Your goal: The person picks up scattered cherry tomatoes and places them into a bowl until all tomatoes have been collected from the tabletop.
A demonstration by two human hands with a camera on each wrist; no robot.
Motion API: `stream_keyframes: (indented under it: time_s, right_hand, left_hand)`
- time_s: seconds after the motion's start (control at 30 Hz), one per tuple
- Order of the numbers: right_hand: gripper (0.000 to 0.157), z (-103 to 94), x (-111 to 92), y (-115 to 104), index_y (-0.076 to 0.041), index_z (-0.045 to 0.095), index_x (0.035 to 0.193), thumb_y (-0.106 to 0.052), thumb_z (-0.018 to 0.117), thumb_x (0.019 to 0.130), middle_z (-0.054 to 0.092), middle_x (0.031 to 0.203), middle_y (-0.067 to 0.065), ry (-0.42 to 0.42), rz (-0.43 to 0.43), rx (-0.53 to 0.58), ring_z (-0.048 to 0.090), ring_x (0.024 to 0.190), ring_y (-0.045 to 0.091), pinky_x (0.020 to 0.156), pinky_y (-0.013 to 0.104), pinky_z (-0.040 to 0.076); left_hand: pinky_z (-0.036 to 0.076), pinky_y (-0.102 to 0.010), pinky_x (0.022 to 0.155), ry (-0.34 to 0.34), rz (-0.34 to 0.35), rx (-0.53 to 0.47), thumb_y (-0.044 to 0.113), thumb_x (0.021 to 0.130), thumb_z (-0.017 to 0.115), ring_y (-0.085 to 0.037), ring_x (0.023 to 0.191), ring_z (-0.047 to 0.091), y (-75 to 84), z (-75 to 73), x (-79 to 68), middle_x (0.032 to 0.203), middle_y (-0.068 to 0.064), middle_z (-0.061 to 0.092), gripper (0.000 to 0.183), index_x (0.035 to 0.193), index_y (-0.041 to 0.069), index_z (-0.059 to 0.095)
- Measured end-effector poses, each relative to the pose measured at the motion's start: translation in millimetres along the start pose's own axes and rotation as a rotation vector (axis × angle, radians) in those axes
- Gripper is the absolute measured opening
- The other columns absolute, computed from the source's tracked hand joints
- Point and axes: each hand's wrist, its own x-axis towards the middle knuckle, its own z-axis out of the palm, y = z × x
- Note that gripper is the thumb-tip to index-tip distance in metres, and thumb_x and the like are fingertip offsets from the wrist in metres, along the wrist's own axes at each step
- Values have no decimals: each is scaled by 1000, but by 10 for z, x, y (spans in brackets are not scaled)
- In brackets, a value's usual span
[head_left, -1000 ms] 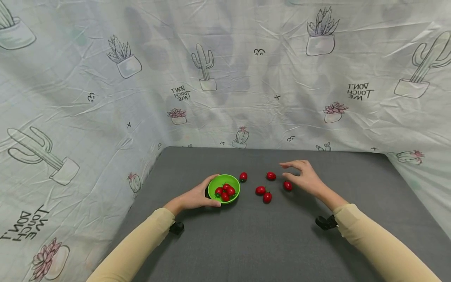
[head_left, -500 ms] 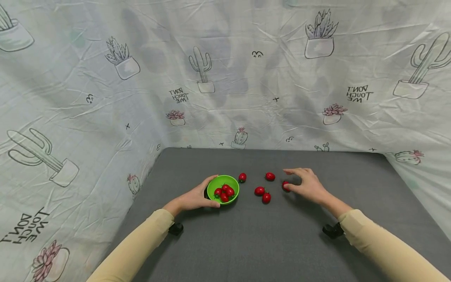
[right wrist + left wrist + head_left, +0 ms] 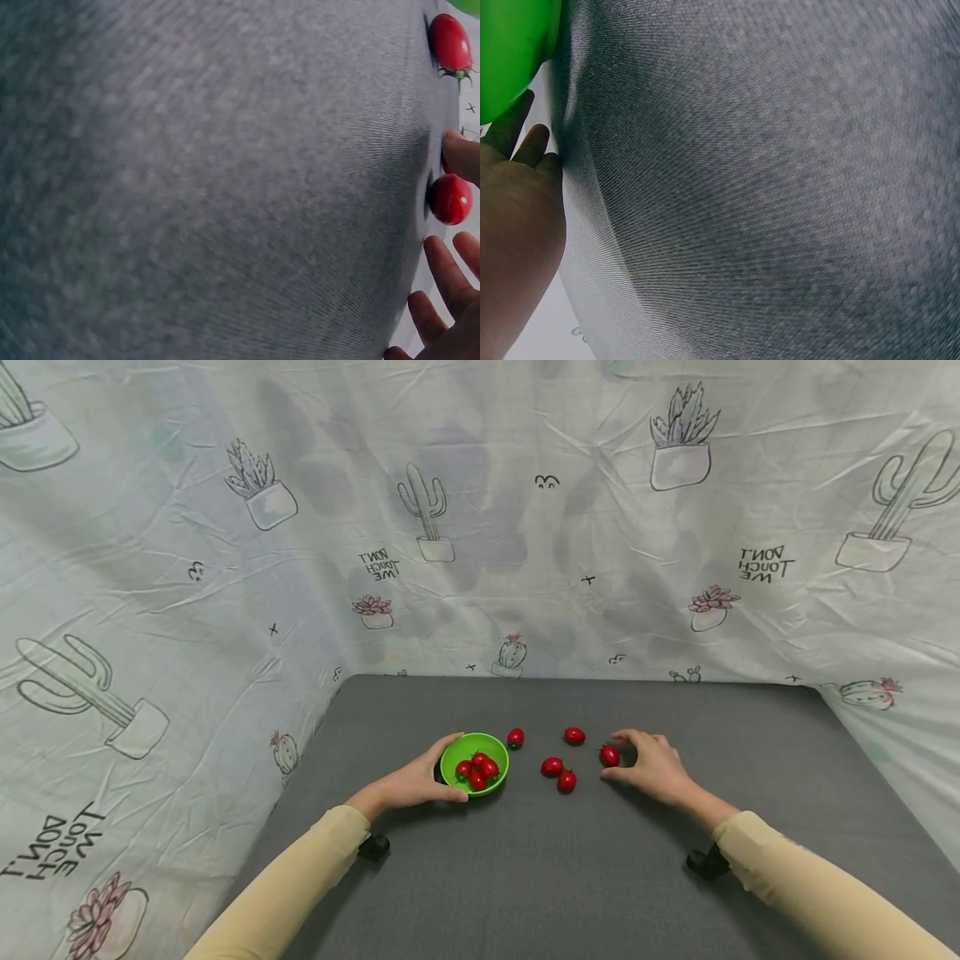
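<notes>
A green bowl [image 3: 448, 770] with several cherry tomatoes [image 3: 477, 779] inside stands on the table. My left hand [image 3: 416, 783] holds it from the left, thumb at the near rim and fingers round the far side; the bowl's wall [image 3: 514, 52] shows in the left wrist view. At the right, my right hand [image 3: 656, 768] has its thumb and fingers spread on either side of a single cherry tomato [image 3: 609, 756]. In the right wrist view a gap is visible between that tomato [image 3: 451, 199] and the fingers [image 3: 448, 274].
Two cherry tomatoes [image 3: 566, 781] lie close together between the bowl and my right hand. Another tomato [image 3: 574, 736] lies behind them, and one more [image 3: 515, 737] sits just right of the bowl. A cactus-print curtain [image 3: 480, 527] rises behind the grey table [image 3: 510, 877].
My right hand has come down and toward me, and its thumb and fingers now flank the rightmost tomato. My left hand and the bowl have stayed in place.
</notes>
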Motion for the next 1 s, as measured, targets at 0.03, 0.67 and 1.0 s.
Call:
stream_keyframes:
  time_s: [0.03,0.67,1.0]
  right_hand:
    - [71,10,6,5,-2,59,138,-38,86,84,65,123,17,2,9,1,46,120,47,98,68,27]
    - [40,0,29,54,-2,63,127,-17,76,93,66,119,18,20,13,43,43,125,50,103,69,23]
    - [41,-12,34,78,-4,65,131,-17,77,94,65,126,19,2,-2,58,43,125,49,103,70,23]
  left_hand:
    - [28,-52,116,1,0,0,45,84,84,-20,145,31,-1,0,0,161,-3,29,106,164,29,17]
    - [28,-51,115,2,17,-15,44,84,85,-19,144,33,-10,9,5,160,-2,31,107,165,28,16]
    - [28,-51,115,-1,15,-20,43,84,85,-19,145,31,1,17,2,161,-2,30,107,165,28,16]
